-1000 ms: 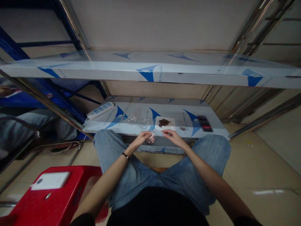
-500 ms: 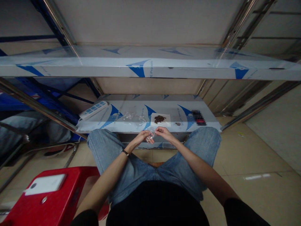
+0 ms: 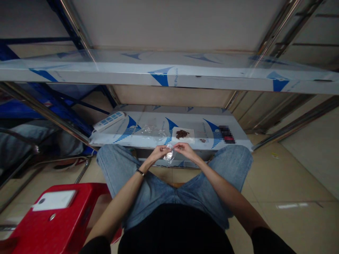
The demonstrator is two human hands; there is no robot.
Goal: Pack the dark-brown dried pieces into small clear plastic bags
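Observation:
Between my hands, just in front of the lower shelf's edge, hangs a small clear plastic bag (image 3: 168,157). My left hand (image 3: 159,152) pinches it from the left side, fingers closed. On the other side my right hand (image 3: 184,149) has its fingertips pressed together at the bag's upper edge. Beyond my right hand, a pile of small brown pieces (image 3: 182,134) lies on a white sheet (image 3: 191,135). A few similar bits (image 3: 202,140) sit to the right of it. More clear plastic bags (image 3: 148,129) lie crumpled on the shelf to the left.
The lower shelf (image 3: 116,140) is wrapped in printed film. A power strip (image 3: 109,121) lies at its left end and a blurred dark object (image 3: 226,134) at its right. An upper shelf (image 3: 127,76) spans above. A red stool (image 3: 34,229) holding a white phone-like device (image 3: 54,200) stands left.
The bag now hangs down lower between my hands, and my left fingers have drawn in around its top. My view has shifted slightly.

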